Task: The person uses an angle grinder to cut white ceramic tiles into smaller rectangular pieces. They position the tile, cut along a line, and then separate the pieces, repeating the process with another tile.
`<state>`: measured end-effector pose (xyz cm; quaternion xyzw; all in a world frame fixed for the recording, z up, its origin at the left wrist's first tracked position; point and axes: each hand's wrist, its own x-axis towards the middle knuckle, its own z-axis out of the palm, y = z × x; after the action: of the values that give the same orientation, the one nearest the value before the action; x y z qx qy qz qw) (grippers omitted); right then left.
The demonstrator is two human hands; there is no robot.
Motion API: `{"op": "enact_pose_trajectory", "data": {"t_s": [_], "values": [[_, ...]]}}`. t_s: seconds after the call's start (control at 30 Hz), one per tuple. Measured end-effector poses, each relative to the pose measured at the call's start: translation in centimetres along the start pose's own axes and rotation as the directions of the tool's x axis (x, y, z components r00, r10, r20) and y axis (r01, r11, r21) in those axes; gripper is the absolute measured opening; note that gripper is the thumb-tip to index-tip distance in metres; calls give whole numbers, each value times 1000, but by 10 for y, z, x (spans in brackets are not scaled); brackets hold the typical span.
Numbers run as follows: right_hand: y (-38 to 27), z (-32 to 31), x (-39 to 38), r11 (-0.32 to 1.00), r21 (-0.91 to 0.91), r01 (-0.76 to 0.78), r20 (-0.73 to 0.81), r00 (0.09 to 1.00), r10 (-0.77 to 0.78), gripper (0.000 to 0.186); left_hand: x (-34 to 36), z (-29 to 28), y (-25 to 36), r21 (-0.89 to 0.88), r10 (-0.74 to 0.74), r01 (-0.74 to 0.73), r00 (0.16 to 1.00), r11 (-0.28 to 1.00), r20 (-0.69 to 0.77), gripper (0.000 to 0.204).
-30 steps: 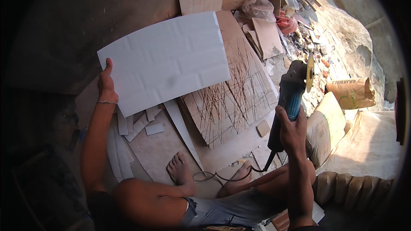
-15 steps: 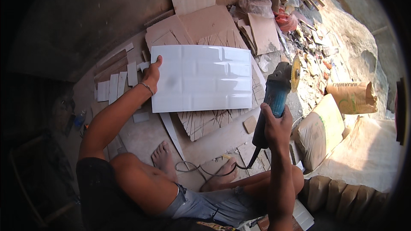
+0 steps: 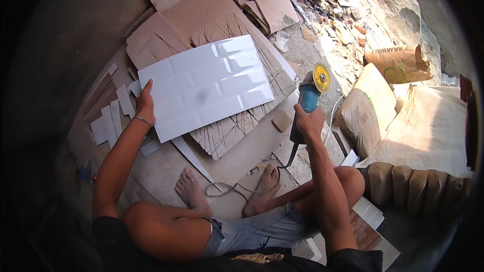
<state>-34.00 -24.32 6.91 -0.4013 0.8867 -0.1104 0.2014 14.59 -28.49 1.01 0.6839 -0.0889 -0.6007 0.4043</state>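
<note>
My left hand (image 3: pixel 145 105) grips the left edge of a glossy white tile (image 3: pixel 204 88) with a raised brick pattern. The tile is tilted, its right side higher, over a stack of scored brown boards (image 3: pixel 229 133). In my right hand (image 3: pixel 310 120) is a blue and black angle grinder (image 3: pixel 308 98), fingers wrapped round its body. The grinder's yellow cutting disc (image 3: pixel 321 77) points up and away from me, to the right of the tile and apart from it. From its lower end a dark cord (image 3: pixel 234 187) loops on the floor between my feet.
Cut tile strips (image 3: pixel 108 123) lie at the left. A small brown tile piece (image 3: pixel 281 120) sits near the boards. Rubble (image 3: pixel 348 25) spreads at the far right, with paper sacks (image 3: pixel 368 111) nearer. My bare feet (image 3: pixel 193 191) rest on the floor close to the cord.
The tile has turned from level to tilted, its right side now higher. My right hand has turned the grinder, so the disc's face shows. The whole view has shifted too.
</note>
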Motion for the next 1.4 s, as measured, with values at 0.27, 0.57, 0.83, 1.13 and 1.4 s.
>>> {"op": "enact_pose_trajectory", "data": {"t_s": [0.27, 0.57, 0.83, 1.13, 1.4], "values": [[50, 76, -10, 981, -21, -192, -68, 979, 190, 78, 9, -12, -19, -13, 80, -83, 986, 996, -149, 60], [77, 97, -24, 983, 37, -182, -151, 971, 186, 77, 1, -31, -21, 346, 162, -103, 976, 933, -145, 53], [124, 80, 1, 998, 3, 57, -147, 988, -56, 75, 1, -38, -44, 242, 158, -159, 987, 957, 24, 54], [113, 95, -2, 999, 4, 41, -87, 995, -40, 81, -25, -60, -76, 275, 75, -80, 997, 958, 27, 50], [100, 99, -19, 997, -68, 38, -146, 988, -48, 87, -42, -95, -66, 569, -223, 85, 958, 818, 178, 33]]}}
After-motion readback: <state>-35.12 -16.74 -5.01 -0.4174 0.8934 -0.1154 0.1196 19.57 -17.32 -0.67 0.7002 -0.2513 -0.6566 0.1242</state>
